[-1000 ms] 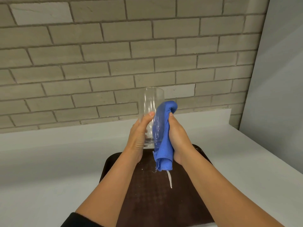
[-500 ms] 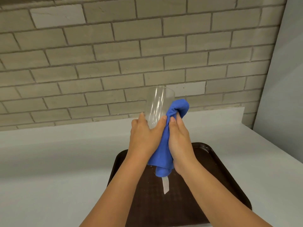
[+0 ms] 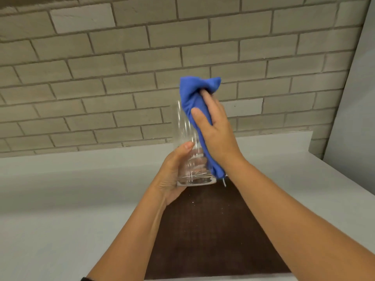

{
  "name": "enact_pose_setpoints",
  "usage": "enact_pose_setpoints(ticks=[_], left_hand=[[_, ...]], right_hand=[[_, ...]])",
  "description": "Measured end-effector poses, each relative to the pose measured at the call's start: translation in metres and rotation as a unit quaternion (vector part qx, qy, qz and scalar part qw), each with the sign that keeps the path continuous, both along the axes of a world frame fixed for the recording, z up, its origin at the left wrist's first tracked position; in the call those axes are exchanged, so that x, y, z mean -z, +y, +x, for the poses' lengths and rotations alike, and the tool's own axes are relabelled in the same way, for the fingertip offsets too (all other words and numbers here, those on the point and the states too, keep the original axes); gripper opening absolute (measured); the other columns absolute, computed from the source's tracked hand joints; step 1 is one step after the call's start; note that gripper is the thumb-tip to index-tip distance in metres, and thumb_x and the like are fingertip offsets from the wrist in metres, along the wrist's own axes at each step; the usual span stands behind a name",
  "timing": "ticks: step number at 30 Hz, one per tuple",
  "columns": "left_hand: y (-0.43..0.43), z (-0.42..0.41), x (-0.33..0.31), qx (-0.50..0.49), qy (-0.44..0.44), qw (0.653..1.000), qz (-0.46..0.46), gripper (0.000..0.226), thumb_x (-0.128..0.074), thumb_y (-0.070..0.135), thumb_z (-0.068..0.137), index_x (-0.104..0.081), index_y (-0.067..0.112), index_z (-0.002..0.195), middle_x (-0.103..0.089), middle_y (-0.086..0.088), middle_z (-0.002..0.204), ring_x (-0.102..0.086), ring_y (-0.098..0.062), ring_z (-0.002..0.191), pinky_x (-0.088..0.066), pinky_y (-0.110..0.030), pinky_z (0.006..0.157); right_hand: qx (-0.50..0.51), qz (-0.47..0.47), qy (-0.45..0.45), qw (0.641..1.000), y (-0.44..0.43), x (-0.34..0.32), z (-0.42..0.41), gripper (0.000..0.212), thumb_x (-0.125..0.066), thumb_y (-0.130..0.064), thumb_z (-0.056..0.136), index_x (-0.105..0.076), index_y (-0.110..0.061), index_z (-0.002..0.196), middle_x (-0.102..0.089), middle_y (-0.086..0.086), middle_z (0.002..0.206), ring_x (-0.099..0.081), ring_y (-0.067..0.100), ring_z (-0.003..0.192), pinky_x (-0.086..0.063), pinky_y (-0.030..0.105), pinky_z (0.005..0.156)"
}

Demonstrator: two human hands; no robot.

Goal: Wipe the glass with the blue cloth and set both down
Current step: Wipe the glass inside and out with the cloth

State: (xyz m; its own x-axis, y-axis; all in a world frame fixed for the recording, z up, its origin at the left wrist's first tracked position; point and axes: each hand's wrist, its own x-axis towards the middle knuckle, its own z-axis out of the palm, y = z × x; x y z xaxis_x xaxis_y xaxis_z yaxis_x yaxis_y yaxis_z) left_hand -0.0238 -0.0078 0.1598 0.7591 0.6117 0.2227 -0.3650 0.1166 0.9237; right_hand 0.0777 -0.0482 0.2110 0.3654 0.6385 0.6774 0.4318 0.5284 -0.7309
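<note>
A tall clear glass is held upright in the air above the tray. My left hand grips it around its lower part and base. My right hand presses the blue cloth against the glass's right side. The cloth bunches over the rim at the top and hangs down past the base, with a white tag at its lower end. The glass's right wall is hidden behind the cloth and my right hand.
A dark brown tray lies on the white counter under my forearms. A grey brick wall rises behind, and a plain pale wall closes the right side.
My right hand has slid the cloth up the glass from its lower half to the rim. My left hand has shifted down to the base. The glass now appears raised higher.
</note>
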Motion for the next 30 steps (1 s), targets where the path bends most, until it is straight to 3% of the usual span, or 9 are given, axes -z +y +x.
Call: enact_pose_setpoints(ticks=[3,6,8,12,16,20,22,24,30], left_hand=[[0.001,-0.001,-0.006,-0.017,0.010,1.000,-0.007,0.081,-0.082,0.051,0.036,-0.063,0.011,0.103,-0.073,-0.008,0.092,-0.071,-0.022,0.078,-0.058,-0.036,0.067],[0.003,0.002,-0.001,-0.039,0.011,0.999,-0.010,0.045,-0.076,0.041,0.048,-0.072,0.016,0.085,-0.074,-0.006,0.079,-0.070,-0.019,0.069,-0.058,-0.032,0.063],[0.007,0.000,0.001,-0.050,0.002,0.998,-0.031,0.025,-0.065,0.041,0.060,-0.075,0.020,0.070,-0.073,0.000,0.066,-0.068,-0.014,0.058,-0.055,-0.026,0.054],[0.012,-0.002,0.007,-0.037,0.010,0.999,-0.034,0.027,-0.057,0.043,0.070,-0.076,0.025,0.069,-0.074,0.003,0.066,-0.069,-0.011,0.060,-0.054,-0.023,0.055],[0.007,0.005,0.009,0.001,-0.027,0.996,-0.079,0.024,-0.060,0.039,0.070,-0.076,0.023,0.080,-0.075,0.002,0.080,-0.070,-0.012,0.073,-0.055,-0.029,0.067],[0.009,0.007,0.004,0.000,-0.019,0.999,-0.041,0.047,-0.076,0.043,0.050,-0.072,0.017,0.089,-0.072,-0.005,0.083,-0.068,-0.021,0.075,-0.052,-0.044,0.080],[0.011,0.007,0.002,-0.031,-0.015,0.999,-0.020,0.054,-0.079,0.042,0.043,-0.071,0.016,0.090,-0.069,-0.005,0.080,-0.064,-0.020,0.071,-0.052,-0.040,0.076],[0.017,0.008,0.001,-0.071,-0.019,0.997,0.011,0.034,-0.075,0.040,0.049,-0.073,0.022,0.078,-0.069,0.002,0.070,-0.064,-0.013,0.063,-0.054,-0.029,0.062],[0.023,0.014,-0.003,-0.192,0.059,0.972,0.125,0.030,-0.063,0.047,0.063,-0.070,0.028,0.085,-0.074,0.013,0.077,-0.066,0.002,0.073,-0.048,-0.011,0.059]], right_hand=[[-0.015,-0.033,0.092,0.995,0.003,-0.010,0.001,0.040,-0.036,-0.031,0.094,-0.038,-0.021,0.133,-0.048,0.001,0.134,-0.046,0.013,0.120,-0.037,0.017,0.091],[-0.023,-0.078,0.131,0.988,-0.001,0.003,-0.004,0.039,-0.031,-0.036,0.094,-0.037,-0.026,0.132,-0.049,0.001,0.134,-0.048,0.014,0.117,-0.040,0.021,0.092],[-0.022,-0.101,0.094,0.990,-0.015,0.032,-0.018,0.034,-0.030,-0.035,0.094,-0.038,-0.032,0.127,-0.049,0.001,0.132,-0.049,0.011,0.117,-0.040,0.022,0.095],[-0.016,-0.060,-0.009,0.998,-0.035,0.063,-0.036,0.046,-0.031,-0.031,0.095,-0.017,-0.039,0.138,-0.020,-0.014,0.150,-0.024,-0.023,0.121,-0.024,-0.004,0.092],[0.045,-0.023,-0.115,0.992,-0.019,0.031,-0.021,0.048,-0.035,-0.028,0.094,-0.021,-0.031,0.140,-0.002,-0.011,0.154,-0.005,-0.007,0.137,-0.012,0.008,0.108],[-0.015,-0.070,0.080,0.994,0.004,0.005,0.003,0.043,-0.032,-0.034,0.095,-0.032,-0.025,0.137,-0.034,0.000,0.147,-0.031,0.004,0.129,-0.025,0.021,0.109],[-0.050,-0.121,0.215,0.968,0.006,0.014,0.006,0.043,-0.034,-0.042,0.093,-0.049,-0.020,0.126,-0.063,0.004,0.119,-0.057,0.016,0.109,-0.046,0.034,0.096],[-0.088,-0.143,0.281,0.945,-0.001,0.033,-0.002,0.041,-0.037,-0.045,0.091,-0.059,-0.018,0.112,-0.071,0.001,0.087,-0.067,0.020,0.086,-0.054,0.037,0.078],[-0.098,-0.156,0.365,0.913,-0.004,0.045,-0.011,0.044,-0.035,-0.040,0.093,-0.053,-0.010,0.119,-0.061,0.017,0.116,-0.059,0.031,0.105,-0.048,0.046,0.094]])
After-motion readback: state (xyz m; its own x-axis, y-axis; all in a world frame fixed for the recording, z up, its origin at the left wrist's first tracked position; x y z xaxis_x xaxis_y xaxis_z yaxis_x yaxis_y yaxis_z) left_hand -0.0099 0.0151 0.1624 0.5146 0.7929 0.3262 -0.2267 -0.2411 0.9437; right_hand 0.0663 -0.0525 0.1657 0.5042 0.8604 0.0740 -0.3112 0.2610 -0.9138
